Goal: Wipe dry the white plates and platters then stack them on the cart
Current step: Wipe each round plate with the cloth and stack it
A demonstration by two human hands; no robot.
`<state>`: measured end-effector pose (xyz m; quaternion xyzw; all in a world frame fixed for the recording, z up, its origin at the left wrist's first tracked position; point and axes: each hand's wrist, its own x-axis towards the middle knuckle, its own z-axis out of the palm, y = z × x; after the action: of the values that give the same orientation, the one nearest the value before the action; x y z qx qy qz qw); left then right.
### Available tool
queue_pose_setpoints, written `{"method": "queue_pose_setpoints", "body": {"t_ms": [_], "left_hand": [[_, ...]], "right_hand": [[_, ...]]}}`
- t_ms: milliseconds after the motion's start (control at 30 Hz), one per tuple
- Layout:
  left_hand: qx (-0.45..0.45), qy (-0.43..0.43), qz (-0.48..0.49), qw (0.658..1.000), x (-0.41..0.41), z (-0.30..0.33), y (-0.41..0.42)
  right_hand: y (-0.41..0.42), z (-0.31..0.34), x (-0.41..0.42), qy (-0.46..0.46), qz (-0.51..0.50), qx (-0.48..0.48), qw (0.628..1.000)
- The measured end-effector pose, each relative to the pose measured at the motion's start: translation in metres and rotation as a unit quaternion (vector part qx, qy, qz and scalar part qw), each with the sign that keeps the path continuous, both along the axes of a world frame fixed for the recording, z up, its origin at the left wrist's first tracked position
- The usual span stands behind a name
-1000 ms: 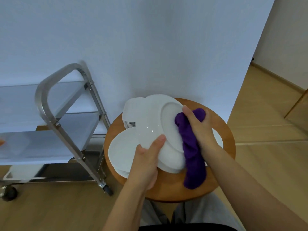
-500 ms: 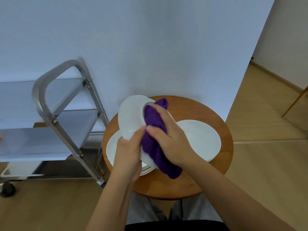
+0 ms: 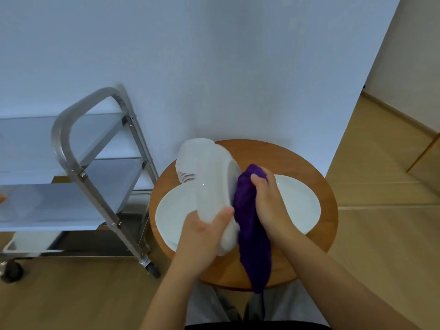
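Head view. Left grip [image 3: 202,236]: curled round lower edge of platter [image 3: 214,198], thumb [image 3: 223,214] laid over rim. Platter held tilted, nearly on edge, above table [image 3: 281,158], inner face turned right. Right grip [image 3: 269,206]: clasping purple cloth [image 3: 250,222], fingers bunched round upper part, cloth pressed against platter's inner face. Loose end of cloth hanging down past front edge of table.

On round wooden table: left plates [image 3: 176,210], a flat stack under held platter, partly hidden by left grip; right plate [image 3: 297,203], flat, behind right grip, partly hidden by it; count beneath cannot be told. Bowl stack [image 3: 188,163] at back left of table, several rims visible, touching or just behind held platter, contact unclear.

Cart [image 3: 95,177]: steel, standing left of table and just beside it, against pale wall [image 3: 214,67]. Handle loop [image 3: 71,129] at near end. Top and middle shelves visible, bottom shelf partly visible. Pale shape on bottom shelf at left, blurred, not identifiable. Two castors visible on wood floor [image 3: 381,234]. No wiped plate discernible on cart shelves.

Grey trousers [image 3: 209,306] visible at bottom of frame, under table edge.
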<state>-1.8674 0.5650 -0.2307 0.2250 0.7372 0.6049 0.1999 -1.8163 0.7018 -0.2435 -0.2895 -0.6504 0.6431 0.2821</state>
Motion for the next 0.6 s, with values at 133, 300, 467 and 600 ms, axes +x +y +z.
{"method": "queue_pose_setpoints", "body": {"t_ms": [133, 300, 467, 600], "left_hand": [[-0.155, 0.26, -0.143, 0.942, 0.003, -0.002, 0.003], [-0.271, 0.46, -0.194, 0.823, -0.011, 0.0, 0.012], [-0.379, 0.52, -0.246, 0.725, -0.026, -0.017, 0.018], [-0.264, 0.341, -0.161, 0.888, -0.036, -0.032, 0.002]], "right_hand": [[0.001, 0.022, -0.001, 0.048, 0.061, -0.222, 0.972], [0.009, 0.022, 0.016, 0.114, 0.06, -0.372, 0.919], [0.015, 0.012, 0.027, 0.079, 0.046, -0.358, 0.929], [0.017, -0.006, 0.023, 0.087, 0.016, -0.369, 0.925]]}}
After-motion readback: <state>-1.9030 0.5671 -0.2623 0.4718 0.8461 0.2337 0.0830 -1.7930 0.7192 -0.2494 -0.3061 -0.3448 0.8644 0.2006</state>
